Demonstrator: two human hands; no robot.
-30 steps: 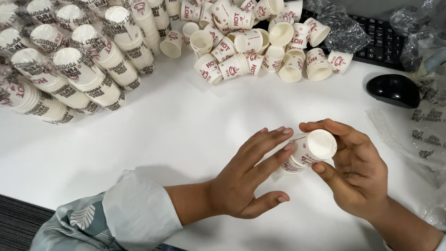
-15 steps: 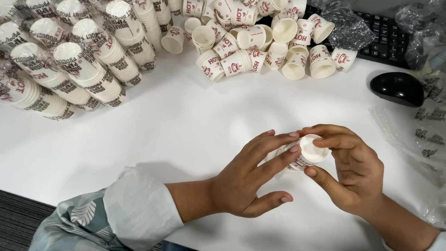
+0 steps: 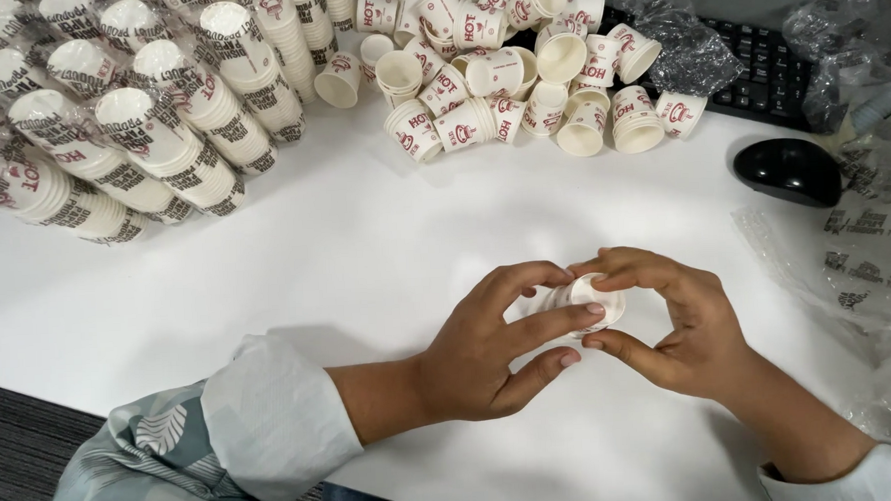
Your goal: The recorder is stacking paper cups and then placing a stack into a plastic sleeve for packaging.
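Two bare hands meet in the lower middle of the frame over a white table (image 3: 346,255), both closed around one small paper cup (image 3: 590,302) that lies on its side between them with its white base or rim turned toward the camera. The left hand (image 3: 490,349) comes in from the lower left out of a pale rolled cuff and a leaf-patterned sleeve (image 3: 164,463); its fingers (image 3: 559,321) are curled and pressed against the cup's near side, thumb arching over the top. The right hand (image 3: 684,320) comes in from the lower right, its fingertips pinched on the cup's far side and upper edge, thumb underneath. Whether the cup touches the table or is held just above it cannot be told. Across the upper left of the frame lie long sleeves of stacked cups (image 3: 150,133) wrapped in clear plastic. At upper centre sits a loose heap of cups (image 3: 518,77), white with red print, some upright and some tipped over. To the upper right lie a black keyboard (image 3: 758,66) partly under crumpled clear plastic (image 3: 682,45), and a black mouse (image 3: 788,170) just below it. More clear plastic wrapping (image 3: 856,243) spreads along the right edge.
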